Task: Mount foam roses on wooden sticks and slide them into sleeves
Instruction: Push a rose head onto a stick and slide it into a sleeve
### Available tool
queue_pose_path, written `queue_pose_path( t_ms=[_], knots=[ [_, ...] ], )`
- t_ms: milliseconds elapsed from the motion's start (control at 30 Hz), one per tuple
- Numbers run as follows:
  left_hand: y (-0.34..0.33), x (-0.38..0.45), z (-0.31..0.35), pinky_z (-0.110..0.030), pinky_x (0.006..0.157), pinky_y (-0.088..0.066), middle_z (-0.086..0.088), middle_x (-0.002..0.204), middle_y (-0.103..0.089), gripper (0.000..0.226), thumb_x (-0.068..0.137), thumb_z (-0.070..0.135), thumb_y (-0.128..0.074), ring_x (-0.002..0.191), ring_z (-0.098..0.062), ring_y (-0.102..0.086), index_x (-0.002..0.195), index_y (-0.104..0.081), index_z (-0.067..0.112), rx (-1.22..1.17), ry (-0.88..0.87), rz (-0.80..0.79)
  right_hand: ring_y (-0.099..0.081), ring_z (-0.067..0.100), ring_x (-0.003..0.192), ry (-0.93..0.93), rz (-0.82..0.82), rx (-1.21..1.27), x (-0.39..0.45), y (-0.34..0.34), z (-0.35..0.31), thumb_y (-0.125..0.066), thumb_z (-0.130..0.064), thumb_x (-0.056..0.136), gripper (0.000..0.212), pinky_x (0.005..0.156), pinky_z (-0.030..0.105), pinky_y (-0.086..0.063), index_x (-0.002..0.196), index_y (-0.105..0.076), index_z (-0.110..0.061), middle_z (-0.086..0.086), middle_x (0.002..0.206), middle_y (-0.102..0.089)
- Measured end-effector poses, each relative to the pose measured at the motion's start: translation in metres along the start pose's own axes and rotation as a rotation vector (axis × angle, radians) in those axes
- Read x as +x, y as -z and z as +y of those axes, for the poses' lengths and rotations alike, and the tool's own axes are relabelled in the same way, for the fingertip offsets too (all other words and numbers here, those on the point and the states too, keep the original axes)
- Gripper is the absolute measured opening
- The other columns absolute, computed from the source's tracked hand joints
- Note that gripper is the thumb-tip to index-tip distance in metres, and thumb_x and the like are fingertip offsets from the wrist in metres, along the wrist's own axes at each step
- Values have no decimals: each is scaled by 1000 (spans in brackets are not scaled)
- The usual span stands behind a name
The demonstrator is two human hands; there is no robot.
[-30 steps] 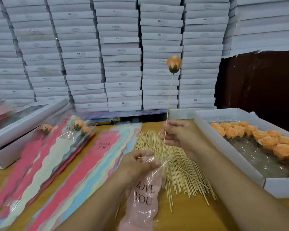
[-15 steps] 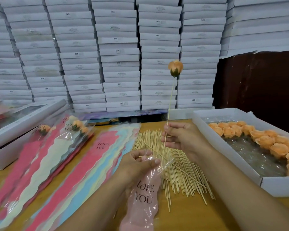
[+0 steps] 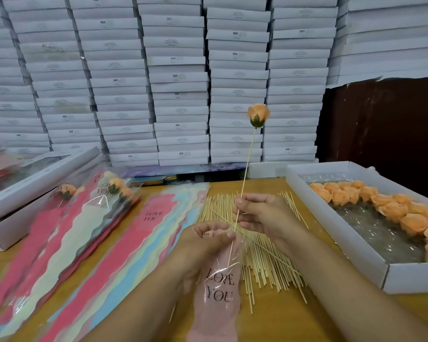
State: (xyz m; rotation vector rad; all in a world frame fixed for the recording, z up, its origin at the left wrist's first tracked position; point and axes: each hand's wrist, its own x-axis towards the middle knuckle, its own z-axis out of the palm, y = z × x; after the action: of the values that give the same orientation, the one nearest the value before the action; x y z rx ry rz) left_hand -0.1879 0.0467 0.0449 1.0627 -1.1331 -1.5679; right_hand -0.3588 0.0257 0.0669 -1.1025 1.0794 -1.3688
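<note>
1. landmark for every place here: the loose pile of bare wooden sticks (image 3: 252, 245) lying on the wooden table (image 3: 277, 322).
2. the right hand (image 3: 265, 215) hovers over the far half of that pile, fingers curled, pinching one stick (image 3: 245, 178) low on its length.
3. that stick rises steeply from the hand, leaning a little to the right, with an orange foam rose (image 3: 258, 115) and its green base mounted on the top end, high above the far edge of the pile.
4. the left hand (image 3: 205, 245) is at the pile's near left edge, thumb and fingers pinching the open mouth of a pink sleeve (image 3: 216, 299) printed "love you".
5. the stick's lower end has passed into that mouth and shows through the clear film; the rose is well outside the sleeve.
6. the sleeve's body runs from the pile's left edge toward the person, over the table.
7. left of the pile lies a fanned stack of empty sleeves (image 3: 124, 243) in pink, blue and cream.
8. further left of the pile, finished sleeved roses (image 3: 114, 188) lie heaped beside a white box (image 3: 35, 178).
9. right of the pile stands an open white tray (image 3: 331, 233) lined with clear film, holding loose orange rose heads (image 3: 391, 206).
10. beyond the pile, stacked white boxes (image 3: 178, 77) fill the background.
</note>
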Motion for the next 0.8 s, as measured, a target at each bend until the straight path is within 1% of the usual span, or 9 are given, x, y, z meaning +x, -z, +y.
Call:
queue_pose_path(
  t_ms=[67, 200, 267, 333, 400, 500, 567, 700, 800],
  knots=[
    [0, -1, 0, -32, 64, -59, -19, 89, -70, 35, 80, -5, -77, 65, -24, -69, 113, -67, 0, -1, 8, -8, -74, 16, 73, -1, 4, -13, 0, -1, 0, -76, -18, 86, 13, 58, 22, -57, 98, -72, -14, 7, 84, -78],
    [4, -1, 1, -33, 66, -60, -20, 92, -74, 41, 74, -6, -80, 71, -27, -70, 112, -68, 5, 32, 17, -33, -73, 15, 69, 18, 20, -31, -1, -1, -3, -73, -15, 89, 7, 57, 21, -57, 96, -72, -15, 7, 83, -78],
    [7, -2, 0, -36, 71, -59, -20, 92, -74, 40, 74, -5, -82, 74, -28, -70, 110, -70, 7, 51, 22, -40, -72, 14, 67, 58, 51, -32, 1, 1, -11, -70, -13, 91, 7, 56, 21, -56, 98, -72, -14, 6, 80, -77],
    [9, -2, -1, -40, 77, -58, -24, 95, -73, 40, 71, -5, -83, 76, -29, -69, 107, -70, 8, 42, 32, -27, -70, 12, 64, 113, 104, -30, 4, 4, -24, -70, -11, 91, 8, 56, 21, -56, 99, -72, -12, 4, 75, -75],
    [11, -4, 0, -40, 78, -59, -29, 102, -72, 45, 65, -3, -85, 79, -31, -70, 107, -70, 8, 57, 30, -5, -67, 12, 61, 171, 155, -14, 8, 7, -39, -70, -10, 91, 7, 55, 20, -55, 97, -72, -10, 2, 70, -73],
    [11, -6, 3, -39, 73, -61, -28, 100, -73, 45, 67, -2, -85, 78, -32, -71, 108, -71, 9, 90, 31, -16, -67, 9, 58, 235, 191, 11, 11, 10, -60, -70, -9, 91, 6, 54, 19, -55, 97, -71, -9, 0, 66, -72],
    [10, -6, 4, -39, 70, -61, -26, 98, -74, 43, 69, -4, -84, 77, -33, -71, 109, -71, 8, 95, 27, -21, -68, 9, 58, 247, 193, 6, 11, 11, -67, -70, -9, 91, 6, 54, 18, -55, 96, -71, -10, 1, 67, -72],
    [9, -6, 5, -38, 71, -60, -28, 103, -72, 45, 68, -5, -85, 79, -32, -70, 109, -70, 8, 82, 19, -16, -66, 11, 58, 213, 141, -49, 9, 9, -63, -68, -7, 92, 5, 54, 20, -55, 91, -72, -10, 1, 66, -71],
    [8, -6, 5, -38, 71, -61, -25, 101, -74, 47, 69, -6, -84, 76, -31, -71, 111, -68, 7, 72, 18, -7, -63, 13, 59, 174, 115, -89, 8, 9, -52, -68, -9, 92, 6, 54, 20, -55, 95, -73, -8, 0, 64, -70]
  ],
)
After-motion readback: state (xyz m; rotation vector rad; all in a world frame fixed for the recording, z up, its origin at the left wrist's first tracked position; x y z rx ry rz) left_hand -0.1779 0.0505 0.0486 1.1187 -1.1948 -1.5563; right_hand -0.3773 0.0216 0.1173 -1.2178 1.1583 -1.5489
